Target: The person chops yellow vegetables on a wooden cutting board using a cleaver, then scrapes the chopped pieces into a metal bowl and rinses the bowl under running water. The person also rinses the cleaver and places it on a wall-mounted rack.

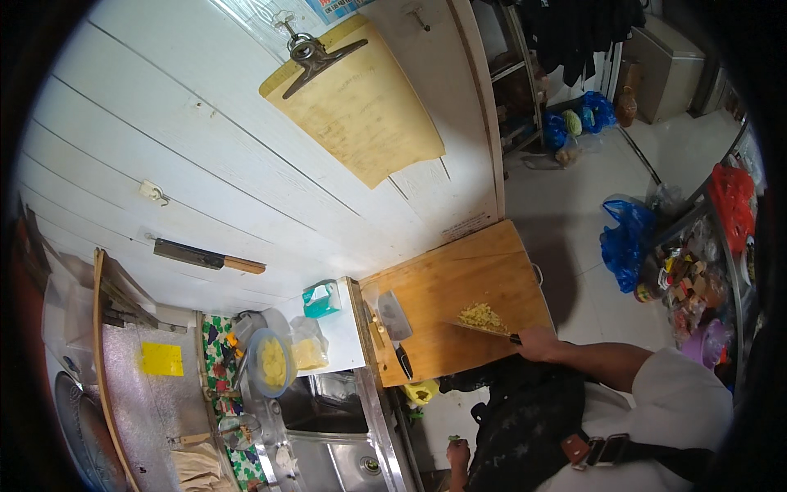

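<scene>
My right hand (538, 344) is closed on the dark handle of a knife (479, 328), whose blade lies at the near edge of a pile of chopped pale yellow food (482, 317) on the wooden cutting board (442, 277). Off the board, low in the view, my left hand (457, 454) is curled, with a small bit of something green at its fingers; its grip is unclear. A cleaver with a broad blade (393, 313) and black handle rests at the board's left end. Beside the sink stands a plastic bowl (273, 363) of pale yellow slices.
A metal sink (326, 400) adjoins the board's left side. Behind it are a tissue pack (321, 299) and a clear bag of yellow pieces (309, 353). Another cleaver (209, 256) and a clipboard (356, 101) hang on the wall. A blue plastic bag (627, 243) lies on the floor at right.
</scene>
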The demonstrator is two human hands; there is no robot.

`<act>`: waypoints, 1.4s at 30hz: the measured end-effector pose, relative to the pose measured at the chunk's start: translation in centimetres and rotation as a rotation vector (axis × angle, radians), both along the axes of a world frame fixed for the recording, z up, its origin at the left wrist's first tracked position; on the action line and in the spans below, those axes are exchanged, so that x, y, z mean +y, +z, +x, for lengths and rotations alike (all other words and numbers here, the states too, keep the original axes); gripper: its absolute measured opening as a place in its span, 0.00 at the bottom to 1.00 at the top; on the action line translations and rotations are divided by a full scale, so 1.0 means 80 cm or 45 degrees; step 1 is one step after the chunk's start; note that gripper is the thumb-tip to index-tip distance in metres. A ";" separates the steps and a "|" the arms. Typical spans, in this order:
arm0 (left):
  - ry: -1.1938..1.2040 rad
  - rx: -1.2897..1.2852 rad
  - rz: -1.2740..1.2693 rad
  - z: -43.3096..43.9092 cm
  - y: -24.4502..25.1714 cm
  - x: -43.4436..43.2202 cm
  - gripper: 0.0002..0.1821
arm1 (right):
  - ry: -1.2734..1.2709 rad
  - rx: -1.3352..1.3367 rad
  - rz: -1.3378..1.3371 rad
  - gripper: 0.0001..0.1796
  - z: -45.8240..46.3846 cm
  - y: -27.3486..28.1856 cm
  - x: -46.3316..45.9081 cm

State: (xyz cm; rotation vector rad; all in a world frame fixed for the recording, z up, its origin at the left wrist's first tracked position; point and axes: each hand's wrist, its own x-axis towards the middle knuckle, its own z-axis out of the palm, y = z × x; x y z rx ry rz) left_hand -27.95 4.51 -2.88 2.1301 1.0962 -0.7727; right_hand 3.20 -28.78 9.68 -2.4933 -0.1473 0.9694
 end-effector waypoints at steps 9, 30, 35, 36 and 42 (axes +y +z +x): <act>0.091 0.011 0.009 0.000 0.009 -0.002 0.19 | -0.051 -0.009 0.054 0.22 -0.003 -0.005 0.000; 0.041 -0.073 -0.016 0.014 0.024 -0.005 0.21 | -0.082 -0.059 0.083 0.21 0.004 0.000 -0.012; -0.145 0.167 0.035 0.016 0.021 -0.001 0.22 | -0.092 -0.043 0.077 0.21 0.008 0.005 -0.013; -0.180 0.086 0.062 0.013 0.019 -0.001 0.23 | -0.092 -0.024 0.073 0.21 0.007 0.007 -0.013; -0.438 0.015 0.115 0.006 -0.003 0.006 0.30 | -0.058 -0.016 0.043 0.22 0.009 0.013 -0.016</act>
